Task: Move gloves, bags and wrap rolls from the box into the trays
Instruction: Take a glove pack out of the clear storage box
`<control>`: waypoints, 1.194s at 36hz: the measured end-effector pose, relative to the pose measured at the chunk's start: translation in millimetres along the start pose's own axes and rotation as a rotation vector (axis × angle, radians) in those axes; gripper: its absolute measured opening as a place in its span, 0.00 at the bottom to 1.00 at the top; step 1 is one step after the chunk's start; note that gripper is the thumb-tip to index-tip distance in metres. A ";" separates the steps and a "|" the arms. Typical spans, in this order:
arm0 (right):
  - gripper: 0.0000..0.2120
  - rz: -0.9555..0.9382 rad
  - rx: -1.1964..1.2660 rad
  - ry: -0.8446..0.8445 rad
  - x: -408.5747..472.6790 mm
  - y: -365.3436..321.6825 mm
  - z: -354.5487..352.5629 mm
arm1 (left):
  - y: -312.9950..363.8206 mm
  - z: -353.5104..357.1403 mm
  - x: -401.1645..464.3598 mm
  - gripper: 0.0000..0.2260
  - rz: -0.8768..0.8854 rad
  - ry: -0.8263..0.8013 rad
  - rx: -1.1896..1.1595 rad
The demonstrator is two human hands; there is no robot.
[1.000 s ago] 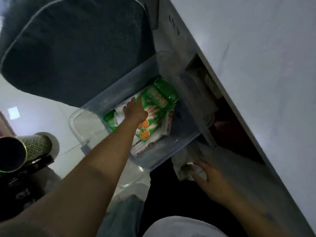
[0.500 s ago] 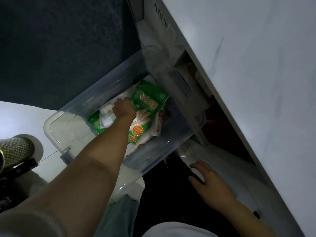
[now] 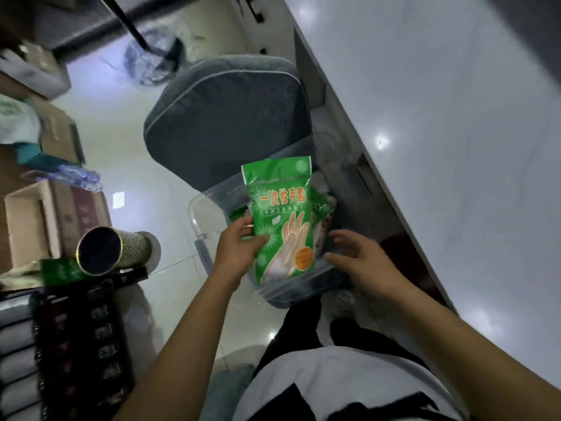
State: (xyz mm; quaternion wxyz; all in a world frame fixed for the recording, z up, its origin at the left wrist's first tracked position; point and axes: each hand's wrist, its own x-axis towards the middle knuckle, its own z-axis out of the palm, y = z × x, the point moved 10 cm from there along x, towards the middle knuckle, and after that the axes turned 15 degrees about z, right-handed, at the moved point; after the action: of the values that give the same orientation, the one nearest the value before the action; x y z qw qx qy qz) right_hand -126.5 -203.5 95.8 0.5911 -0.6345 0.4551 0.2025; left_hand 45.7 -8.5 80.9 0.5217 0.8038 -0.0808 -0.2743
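Observation:
My left hand (image 3: 239, 249) grips a green pack of disposable gloves (image 3: 280, 220) by its left edge and holds it upright above the clear plastic box (image 3: 202, 235). A glove picture and an orange circle show on the pack's front. My right hand (image 3: 361, 259) hovers open just right of the pack, fingers spread, over the box's near right corner. More green and white packets (image 3: 323, 205) lie in the box behind the raised pack, mostly hidden. No tray can be made out.
A grey cushioned chair seat (image 3: 224, 123) stands behind the box. The white table top (image 3: 440, 132) runs along the right. On the left are cardboard boxes (image 3: 33, 220), a patterned open cylinder (image 3: 112, 250) and a dark rack (image 3: 76, 344). Glossy white floor lies between.
My left hand has lifted the green glove pack out of the box. My right hand has come up from under the table edge to beside the pack. The view has tilted up.

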 end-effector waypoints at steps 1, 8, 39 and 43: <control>0.24 -0.017 0.053 -0.008 -5.2 -6.8 -4.3 | 7.8 -2.5 -15.9 0.14 -0.023 0.013 -0.074; 0.24 -0.090 0.262 -0.089 -38.8 -19.5 -37.5 | 56.6 20.0 -88.1 0.17 -0.052 -0.059 -0.410; 0.23 0.148 0.489 0.759 -165.4 132.3 -216.9 | 153.0 294.0 -89.5 0.19 0.182 -0.809 -0.068; 0.24 0.044 0.095 0.782 -162.0 90.0 -185.2 | 118.6 236.9 -69.3 0.16 0.168 -0.678 -0.071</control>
State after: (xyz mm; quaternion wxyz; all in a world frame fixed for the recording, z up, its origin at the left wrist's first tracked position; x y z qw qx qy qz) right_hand -333.7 -311.6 214.2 0.3974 -0.6257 0.6682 -0.0634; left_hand -118.2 -220.4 138.1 0.5135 0.6389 -0.3057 -0.4845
